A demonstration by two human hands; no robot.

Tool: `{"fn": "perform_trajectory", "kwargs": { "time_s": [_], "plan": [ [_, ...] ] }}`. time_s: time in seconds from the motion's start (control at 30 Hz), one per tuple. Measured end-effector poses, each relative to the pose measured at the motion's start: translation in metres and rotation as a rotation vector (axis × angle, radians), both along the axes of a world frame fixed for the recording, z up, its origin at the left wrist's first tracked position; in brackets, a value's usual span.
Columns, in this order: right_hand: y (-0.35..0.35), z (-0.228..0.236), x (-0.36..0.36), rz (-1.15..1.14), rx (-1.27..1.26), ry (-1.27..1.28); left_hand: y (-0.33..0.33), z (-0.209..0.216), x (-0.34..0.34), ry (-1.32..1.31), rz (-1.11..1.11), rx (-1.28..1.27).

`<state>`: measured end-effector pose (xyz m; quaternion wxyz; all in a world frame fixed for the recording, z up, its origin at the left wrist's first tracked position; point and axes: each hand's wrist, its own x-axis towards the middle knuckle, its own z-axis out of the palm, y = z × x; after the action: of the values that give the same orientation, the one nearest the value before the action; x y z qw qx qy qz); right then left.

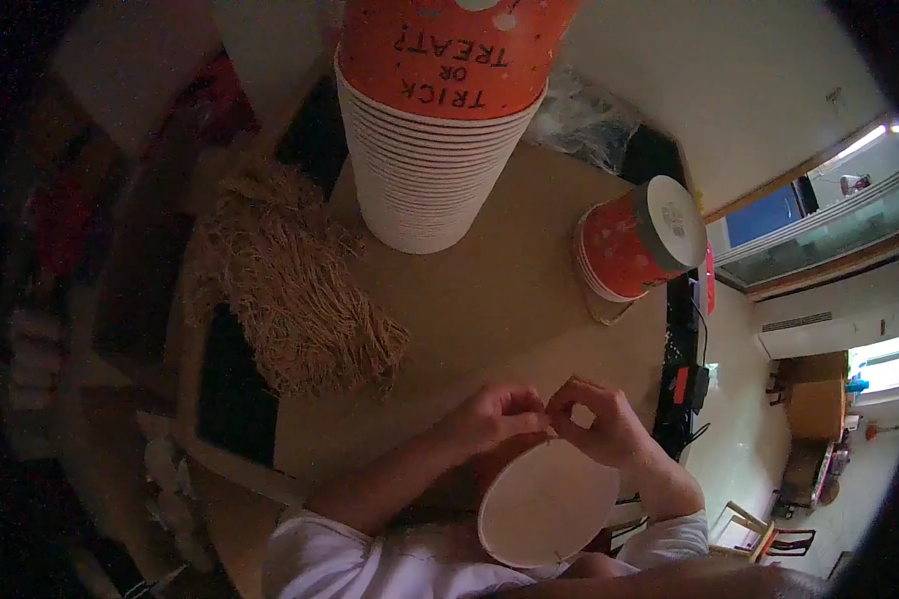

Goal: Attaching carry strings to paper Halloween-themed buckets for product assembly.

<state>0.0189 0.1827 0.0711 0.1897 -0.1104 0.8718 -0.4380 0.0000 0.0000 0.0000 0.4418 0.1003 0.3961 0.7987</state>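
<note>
My left hand (504, 414) and my right hand (599, 424) meet above the table's near part. Both have thumb and fingers pinched together, fingertips almost touching. Whatever they pinch is too small to make out. Just below them, against my lap, a paper bucket (549, 506) turns its pale round end up, with a dim reddish side on its left. Small dark bits show at its upper and lower edge. To the left of my hands lies a heap of brown twine pieces (300, 290).
A tall stack of nested paper buckets (425, 170), white with an orange one outermost, stands at the far middle. Further right, several orange buckets (624, 245) lie tipped on the brown cardboard surface (469, 309). Clear plastic wrapping (584, 125) sits behind; a black cable (704, 329) runs along the right edge.
</note>
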Motion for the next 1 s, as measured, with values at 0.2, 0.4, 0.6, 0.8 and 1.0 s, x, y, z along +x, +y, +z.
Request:
{"fn": "perform_trajectory", "kwargs": {
  "time_s": [0.2, 0.4, 0.6, 0.8, 1.0],
  "plan": [
    [-0.002, 0.007, -0.001, 0.006, 0.037, 0.001, 0.007, -0.001, 0.003, 0.050, 0.003, -0.043],
    [-0.006, 0.013, 0.006, -0.020, 0.070, 0.086, -0.001, 0.002, 0.001, -0.178, -0.061, -0.062],
    [-0.013, 0.010, 0.023, 0.038, 0.231, 0.515, -0.001, 0.002, 0.010, -0.355, 0.015, -0.050],
    [-0.013, 0.006, 0.029, 0.104, 0.312, 0.684, -0.002, -0.003, 0.009, -0.290, -0.040, -0.061],
    [-0.014, 0.009, 0.032, 0.118, 0.350, 0.712, -0.002, -0.012, 0.014, -0.286, 0.002, -0.039]
  ]
}}
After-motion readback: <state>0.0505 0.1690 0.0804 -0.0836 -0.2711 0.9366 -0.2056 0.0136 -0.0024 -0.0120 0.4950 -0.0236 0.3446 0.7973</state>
